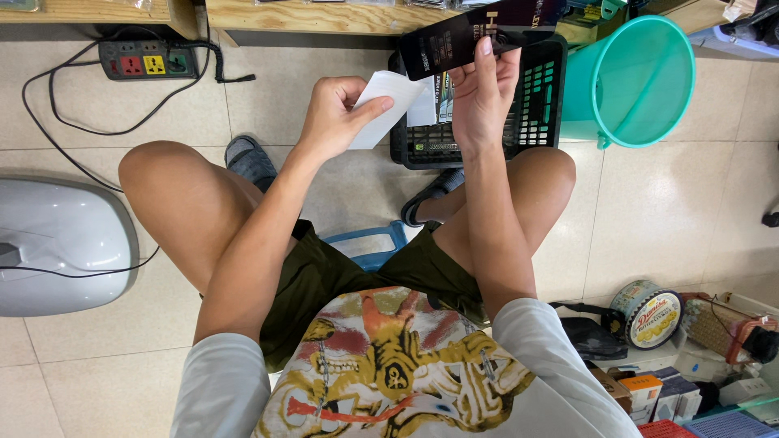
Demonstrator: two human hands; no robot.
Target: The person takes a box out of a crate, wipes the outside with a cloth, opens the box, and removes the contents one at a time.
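At the far left a grey rounded appliance (61,243) is seen on the tiled floor, with a black cable running from it up to a power strip (148,59) with coloured sockets that lies under a wooden bench edge (324,16). Further right, the left hand (337,113) is raised above the knees, and a white sheet of paper (389,104) is pinched between its thumb and curled fingers. Just beside it, the right hand (483,93) is held upright; a flat black package (471,36) is gripped between its thumb and straightened fingers, with the index finger laid along the package's face. The paper's far corner is overlapped by the package and the right hand. Behind both hands a black plastic basket (540,113) is set on the floor, holding packaged items. To its right a teal bucket (637,81) is tilted on its side. At the lower right a round biscuit tin (649,312) and small boxes (649,389) are gathered
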